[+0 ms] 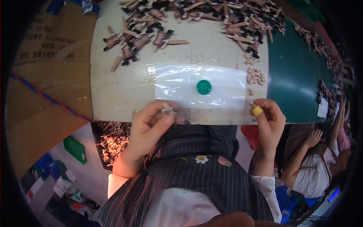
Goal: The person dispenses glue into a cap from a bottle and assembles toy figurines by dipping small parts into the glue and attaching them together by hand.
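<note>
My left hand (149,125) is closed at the near table edge, thumb and fingers pinched on a small pale piece (168,109). A blurred brownish part sticks out to its right, so its exact kind is unclear. My right hand (270,119) is closed too, near the table's front right; a yellow wrap (257,111) shows at its fingertips, with a tiny pale piece (252,103) pinched beside it. Between and beyond the hands, a round green cap (203,87) rests on a white sheet (174,81) under clear plastic. Small pale pieces (256,76) lie in a cluster beyond my right hand.
Many small brown-and-black figures (141,41) with tan strips are heaped along the table's far side. A green surface (291,72) adjoins at right, carrying more pieces. A cardboard box (53,87) stands left. A dark bin of pieces (113,145) sits below. A co-worker's hand (314,138) is at right.
</note>
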`<state>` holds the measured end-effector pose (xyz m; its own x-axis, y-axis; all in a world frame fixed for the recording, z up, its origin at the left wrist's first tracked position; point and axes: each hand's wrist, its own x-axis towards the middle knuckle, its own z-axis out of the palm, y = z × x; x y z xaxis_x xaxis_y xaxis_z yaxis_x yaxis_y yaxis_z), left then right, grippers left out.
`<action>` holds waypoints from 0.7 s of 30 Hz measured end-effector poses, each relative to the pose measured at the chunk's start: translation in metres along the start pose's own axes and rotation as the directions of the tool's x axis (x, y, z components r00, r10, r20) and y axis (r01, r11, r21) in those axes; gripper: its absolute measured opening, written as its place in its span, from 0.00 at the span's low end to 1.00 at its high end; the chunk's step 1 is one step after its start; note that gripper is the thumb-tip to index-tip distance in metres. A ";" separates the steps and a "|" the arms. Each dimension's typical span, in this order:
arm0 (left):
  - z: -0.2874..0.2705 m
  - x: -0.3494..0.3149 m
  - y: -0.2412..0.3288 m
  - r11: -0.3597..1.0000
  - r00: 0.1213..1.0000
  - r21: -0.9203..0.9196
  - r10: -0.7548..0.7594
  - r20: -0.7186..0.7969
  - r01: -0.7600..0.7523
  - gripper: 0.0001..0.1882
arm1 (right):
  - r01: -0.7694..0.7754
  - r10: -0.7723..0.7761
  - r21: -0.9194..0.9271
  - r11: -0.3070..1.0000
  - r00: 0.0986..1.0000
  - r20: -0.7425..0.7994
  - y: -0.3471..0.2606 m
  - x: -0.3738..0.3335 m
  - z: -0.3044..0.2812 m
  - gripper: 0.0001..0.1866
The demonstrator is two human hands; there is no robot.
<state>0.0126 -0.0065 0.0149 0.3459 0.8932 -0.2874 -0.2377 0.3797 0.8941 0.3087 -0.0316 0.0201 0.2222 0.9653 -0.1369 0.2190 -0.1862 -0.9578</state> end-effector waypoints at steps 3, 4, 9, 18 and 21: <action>0.006 0.006 -0.006 1.000 1.000 -0.029 0.003 0.005 -0.003 0.13 | -0.055 0.009 0.248 0.967 0.983 0.185 -0.008 0.007 0.039 0.05; 0.007 0.008 -0.005 1.000 0.999 0.001 -0.029 -0.018 0.029 0.13 | 0.011 -0.050 0.169 0.986 0.973 0.226 -0.005 0.014 0.046 0.06; -0.003 0.014 -0.018 0.998 0.997 0.047 0.050 -0.055 -0.047 0.13 | 0.126 -0.140 0.071 0.989 0.962 0.233 0.006 0.032 0.070 0.06; -0.007 0.020 -0.026 0.979 0.989 0.145 0.144 -0.017 -0.140 0.11 | 0.279 -0.228 -0.229 0.933 0.947 0.226 -0.004 0.031 0.082 0.05; -0.004 0.021 -0.023 0.981 0.990 0.141 0.137 -0.029 -0.132 0.11 | 0.312 -0.241 -0.334 0.889 0.941 0.238 -0.006 0.030 0.083 0.07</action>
<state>0.0217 0.0048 -0.0130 0.2833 0.9435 -0.1720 -0.1508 0.2210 0.9635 0.2351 0.0138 0.0011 -0.0699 0.9967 0.0414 0.5817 0.0744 -0.8100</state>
